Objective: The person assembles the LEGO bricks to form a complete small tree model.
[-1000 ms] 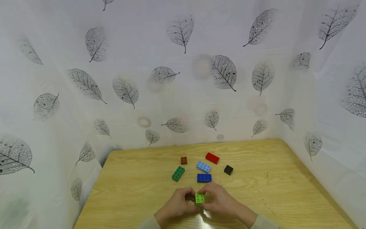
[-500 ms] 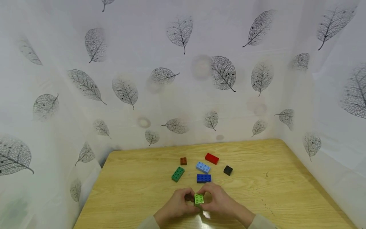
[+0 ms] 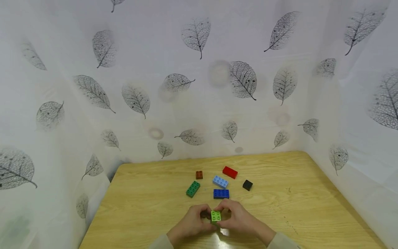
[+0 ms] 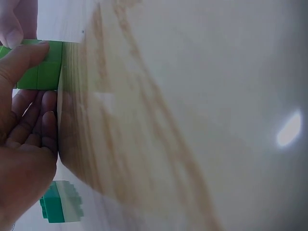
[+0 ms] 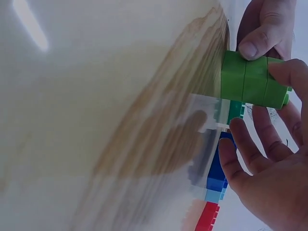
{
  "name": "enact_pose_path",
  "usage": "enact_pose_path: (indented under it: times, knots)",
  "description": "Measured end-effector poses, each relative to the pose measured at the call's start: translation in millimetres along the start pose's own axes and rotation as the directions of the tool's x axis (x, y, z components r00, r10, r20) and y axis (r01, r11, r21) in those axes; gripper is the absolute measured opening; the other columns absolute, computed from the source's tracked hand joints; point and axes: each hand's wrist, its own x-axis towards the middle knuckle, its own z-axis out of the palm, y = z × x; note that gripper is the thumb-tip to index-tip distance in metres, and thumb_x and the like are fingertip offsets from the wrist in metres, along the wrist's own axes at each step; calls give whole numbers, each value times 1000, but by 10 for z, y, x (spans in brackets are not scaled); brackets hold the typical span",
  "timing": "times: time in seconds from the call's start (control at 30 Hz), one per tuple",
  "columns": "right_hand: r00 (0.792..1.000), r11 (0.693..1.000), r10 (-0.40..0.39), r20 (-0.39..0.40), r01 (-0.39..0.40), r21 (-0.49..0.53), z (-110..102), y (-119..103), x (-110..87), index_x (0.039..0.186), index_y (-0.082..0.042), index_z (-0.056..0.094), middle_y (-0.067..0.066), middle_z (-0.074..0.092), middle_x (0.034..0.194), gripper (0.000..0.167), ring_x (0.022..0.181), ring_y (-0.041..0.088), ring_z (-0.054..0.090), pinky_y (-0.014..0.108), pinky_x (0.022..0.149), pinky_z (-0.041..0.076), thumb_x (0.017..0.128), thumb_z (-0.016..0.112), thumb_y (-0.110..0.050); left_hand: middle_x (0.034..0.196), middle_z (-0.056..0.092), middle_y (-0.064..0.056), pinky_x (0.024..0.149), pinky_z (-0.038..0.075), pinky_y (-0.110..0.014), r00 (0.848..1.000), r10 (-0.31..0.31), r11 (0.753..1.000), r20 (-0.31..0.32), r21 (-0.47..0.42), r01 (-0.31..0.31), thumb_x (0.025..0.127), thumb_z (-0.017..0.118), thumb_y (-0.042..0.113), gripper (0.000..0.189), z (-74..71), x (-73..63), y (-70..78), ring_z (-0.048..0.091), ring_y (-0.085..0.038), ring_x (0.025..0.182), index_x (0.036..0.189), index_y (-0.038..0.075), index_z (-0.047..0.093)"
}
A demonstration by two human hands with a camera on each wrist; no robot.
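A short stack of lime-green toy building blocks (image 3: 216, 216) stands upright on the table near its front, its studded top showing in the head view. In the right wrist view the stack (image 5: 245, 82) shows seams between three blocks, its base right at the tabletop. My left hand (image 3: 193, 222) pinches it from the left, thumb low on the near side. From the right, my right hand (image 3: 238, 218) grips its upper part between thumb and index finger, with the other fingers (image 5: 250, 149) spread loosely behind. The far side of the stack is hidden.
Beyond the hands on the wooden table (image 3: 140, 207) lie a dark blue block (image 3: 221, 193), a light blue one (image 3: 220, 181), a red one (image 3: 230, 172), a black one (image 3: 247, 185), a green one (image 3: 193, 189) and a brown one (image 3: 199, 175). A leaf-print curtain (image 3: 205, 103) surrounds the table.
Both hands keep their hold on the green stack. Only a very slight shift shows across the head view; the loose blocks stay in place.
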Motion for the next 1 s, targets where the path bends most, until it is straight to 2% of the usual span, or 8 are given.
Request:
enact_pose_path:
  times: [0.27,0.47,0.57,0.73,0.8,0.9,0.93,1.0]
  knots:
    - [995,991,100,15,-101,82,36,91,-17,117,-24,74,-5,73,116,28,103,6,62,25,90,52,90,84,-23,103,76,8,88,56,-21,1000,17,1000,3,-7,-17,87,87,19,22,18,5,-10,70,-2,96,102,16,72]
    - [995,981,98,35,-102,163,58,133,-5,119,-20,74,-2,73,117,29,107,8,66,25,93,54,91,82,-19,104,76,9,89,56,-21,1000,26,1000,-2,11,-26,85,88,18,25,2,4,-36,70,-1,97,104,17,72]
    - [995,978,92,45,-99,182,66,142,-5,119,-19,74,-1,73,117,28,108,9,66,25,93,54,92,82,-18,107,75,8,92,56,-22,999,31,999,13,24,-31,83,86,10,30,-24,-13,-37,70,-2,101,110,16,73]
    - [994,978,95,48,-102,181,68,142,-6,117,-19,74,-1,73,116,27,106,8,66,24,92,54,92,82,-19,114,74,6,93,55,-22,999,-41,999,28,21,40,81,72,2,43,-127,-55,12,69,-7,106,123,15,71]
    - [994,980,102,46,-109,167,66,138,-7,116,-19,74,-2,73,115,26,105,7,66,23,92,53,91,82,-21,116,74,1,91,55,-22,998,-55,998,-9,22,55,85,71,5,41,-193,-51,37,69,-9,106,126,12,69]
    - [993,983,110,41,-115,146,63,135,-9,115,-20,74,-4,73,113,26,104,6,66,23,92,52,91,83,-22,112,73,-8,87,56,-23,990,0,998,-140,65,9,92,73,10,36,-305,-19,64,69,-12,100,128,4,67]
    - [993,983,111,38,-115,143,61,135,-8,115,-19,74,-5,73,112,27,103,6,66,23,91,52,90,83,-23,109,73,-10,85,56,-22,980,34,996,-197,92,-16,93,73,10,36,-344,-2,66,69,-12,97,127,1,67]
    - [993,984,108,36,-112,140,56,135,-2,116,-19,74,-5,73,112,27,104,6,66,23,91,53,91,83,-23,103,72,-11,79,56,-22,944,94,986,-315,158,-46,93,75,9,35,-417,33,58,68,-11,91,125,-1,67]
